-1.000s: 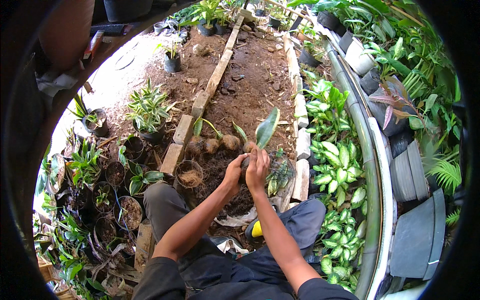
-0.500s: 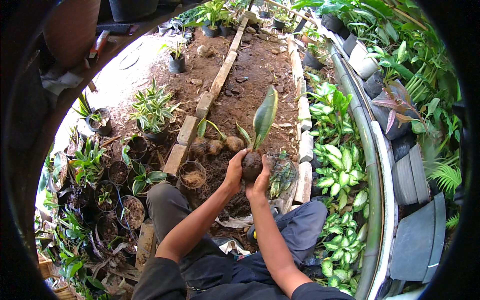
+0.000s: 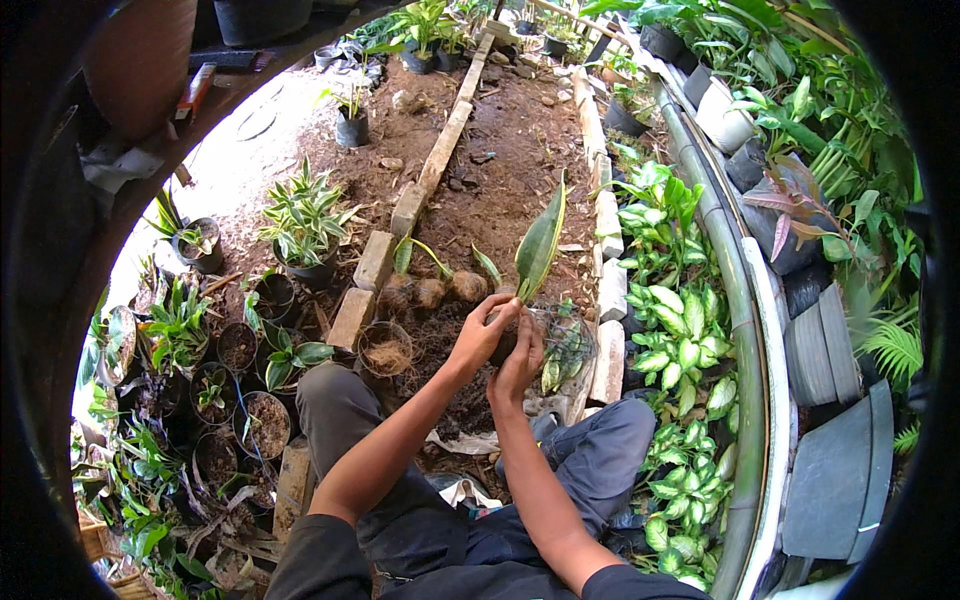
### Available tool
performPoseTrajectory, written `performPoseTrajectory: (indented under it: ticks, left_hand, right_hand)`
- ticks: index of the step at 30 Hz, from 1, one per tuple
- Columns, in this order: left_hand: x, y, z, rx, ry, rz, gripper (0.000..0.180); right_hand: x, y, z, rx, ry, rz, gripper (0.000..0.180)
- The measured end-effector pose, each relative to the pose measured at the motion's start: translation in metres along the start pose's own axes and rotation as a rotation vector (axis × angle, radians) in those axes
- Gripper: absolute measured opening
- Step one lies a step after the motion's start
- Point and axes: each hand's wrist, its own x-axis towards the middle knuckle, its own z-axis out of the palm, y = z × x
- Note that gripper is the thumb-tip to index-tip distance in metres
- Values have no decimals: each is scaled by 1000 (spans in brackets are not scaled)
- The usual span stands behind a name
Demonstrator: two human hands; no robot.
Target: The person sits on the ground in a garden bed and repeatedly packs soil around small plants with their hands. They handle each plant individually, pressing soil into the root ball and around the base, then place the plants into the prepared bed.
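A snake plant [image 3: 541,245] with a broad, yellow-edged leaf stands tilted to the right between my hands. My left hand [image 3: 484,332] is closed round the left and top of its soil ball, fingertips at the base of the leaf. From the right and below, my right hand [image 3: 518,362] is closed on the same ball, which the fingers mostly hide. Just beyond lie loose plants in round root balls [image 3: 430,293], some with a small leaf. Left of my hands sits a round pot [image 3: 386,350] with brown fibrous material in it.
Bricks and wood [image 3: 374,262] edge the soil bed [image 3: 520,130] on the left; pale blocks [image 3: 610,290] edge it on the right. Potted plants [image 3: 305,225] crowd the left. Right are variegated plants [image 3: 690,340], a bamboo pole [image 3: 735,300] and stacked dark pots [image 3: 835,480].
The soil ball has turned in my hands, and the leaf now leans further right. My left fingers have moved over the top of the ball to the leaf base.
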Motion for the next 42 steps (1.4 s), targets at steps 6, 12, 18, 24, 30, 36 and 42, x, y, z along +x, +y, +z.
performPoseTrajectory:
  ticks: [6, 12, 18, 24, 30, 36, 42]
  left_hand:
    - [7, -12, -5, -176, -59, -100, 34]
    - [9, -29, -8, -259, -74, -161, 22]
    - [7, -39, -8, -298, -62, -199, 19]
    - [13, -37, -13, -823, 48, -420, 33]
    - [16, -45, -21, -871, -44, -551, 48]
    - [14, -69, -8, -643, -87, -639, 66]
    - [8, -75, 7, -485, -19, -726, 95]
  right_hand:
    - [-8, -6, 9, 5, 67, -58, 50]
    - [-14, 0, 13, -77, 186, -134, 49]
    - [-14, 5, 6, -256, 181, -169, 47]
    - [15, -13, -13, -34, -222, 270, 60]
    - [51, -26, -41, -199, -470, 432, 67]
    - [61, 3, -61, -92, -670, 650, 68]
    - [59, 25, -89, 42, -663, 815, 73]
